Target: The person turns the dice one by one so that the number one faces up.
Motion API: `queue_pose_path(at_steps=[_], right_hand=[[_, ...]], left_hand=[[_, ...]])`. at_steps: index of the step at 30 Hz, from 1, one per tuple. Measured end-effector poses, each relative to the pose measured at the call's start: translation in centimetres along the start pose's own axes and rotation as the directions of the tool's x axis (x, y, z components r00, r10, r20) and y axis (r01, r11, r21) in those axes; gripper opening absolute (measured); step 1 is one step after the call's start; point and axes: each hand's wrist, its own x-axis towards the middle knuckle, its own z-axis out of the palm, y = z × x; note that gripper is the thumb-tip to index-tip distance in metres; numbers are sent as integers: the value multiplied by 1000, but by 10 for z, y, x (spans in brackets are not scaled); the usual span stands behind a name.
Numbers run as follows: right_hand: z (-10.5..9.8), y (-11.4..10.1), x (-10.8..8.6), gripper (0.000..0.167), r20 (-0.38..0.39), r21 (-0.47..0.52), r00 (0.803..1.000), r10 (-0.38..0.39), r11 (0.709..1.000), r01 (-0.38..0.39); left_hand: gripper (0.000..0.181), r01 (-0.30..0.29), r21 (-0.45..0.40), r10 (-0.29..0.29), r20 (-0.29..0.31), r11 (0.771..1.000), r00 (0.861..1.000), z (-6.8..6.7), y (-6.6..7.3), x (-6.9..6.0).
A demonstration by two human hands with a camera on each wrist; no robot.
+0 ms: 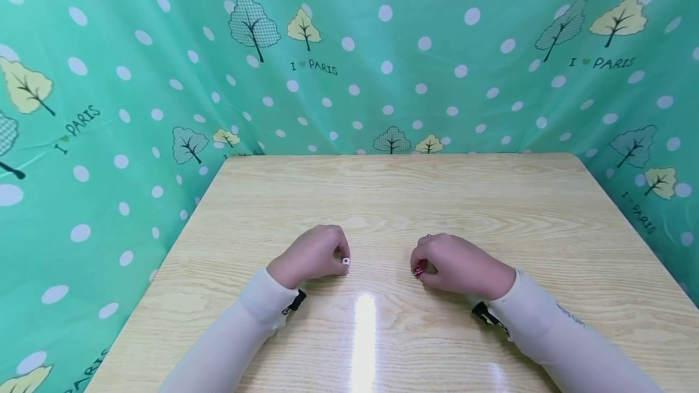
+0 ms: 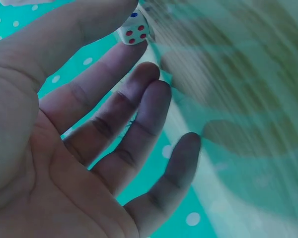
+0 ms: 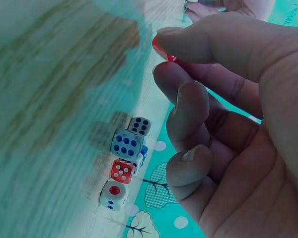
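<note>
Between thumb and index finger, my left hand [image 1: 314,253] pinches a small white die [image 1: 346,261] just above the table. Red and blue pips show on that die [image 2: 135,30] in the left wrist view; the other left fingers are loosely spread. My right hand [image 1: 464,267] pinches a red die [image 1: 418,272] with white pips, its remaining fingers curled. In the right wrist view, my thumb and fingertip mostly cover this red die [image 3: 160,49]. The two hands are apart, facing each other.
Several loose dice, including a red die [image 3: 121,171] and a white die [image 3: 113,195], sit on the table beside my right hand; the head view barely shows them. Green dotted cloth [image 1: 382,77] hangs behind the wood-grain table [image 1: 393,193] and along both sides.
</note>
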Motion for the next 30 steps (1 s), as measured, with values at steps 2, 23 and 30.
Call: queue_pose_path(at_steps=[2,23,30], right_hand=[[-1,0,1,14,2,21,1000,6,1000,-6],[3,13,3,19,115,354,991,70,929,-107],[5,13,2,20,144,340,987,77,932,-123]], left_hand=[[12,-1,-28,1,-2,1000,1000,1,-4,0],[13,82,-226,-80,21,971,997,3,-15,-4],[11,89,-231,-84,30,969,996,3,-13,-1]])
